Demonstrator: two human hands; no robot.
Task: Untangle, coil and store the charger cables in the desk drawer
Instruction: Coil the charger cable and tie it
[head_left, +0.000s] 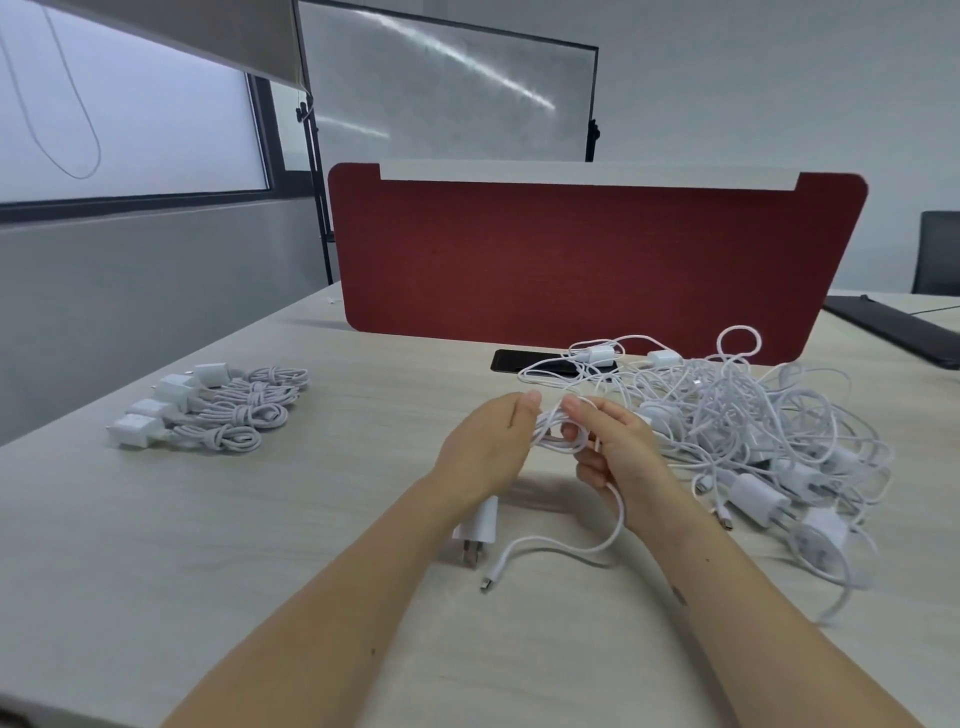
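Meanwhile both hands, left hand (485, 447) and right hand (618, 449), grip one coiled cable (558, 434).

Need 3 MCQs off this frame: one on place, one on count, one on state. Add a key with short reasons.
1. Where do the coiled chargers lie?
A. On the left part of the desk
B. On the floor
C. In an open drawer

2. How many coiled chargers are in that group?
A. Two
B. Four
C. Seven

3. What state is the white cable between the hands in?
A. Lying untouched on the desk
B. Partly looped, with a loose end trailing below the hands
C. Fully tied and put down

Key:
1 A: they sit in a row on the desk, well left of the left hand.
2 B: four adapters show, each with its own bundle.
3 B: the left hand and right hand hold loops, while the connector end trails free.
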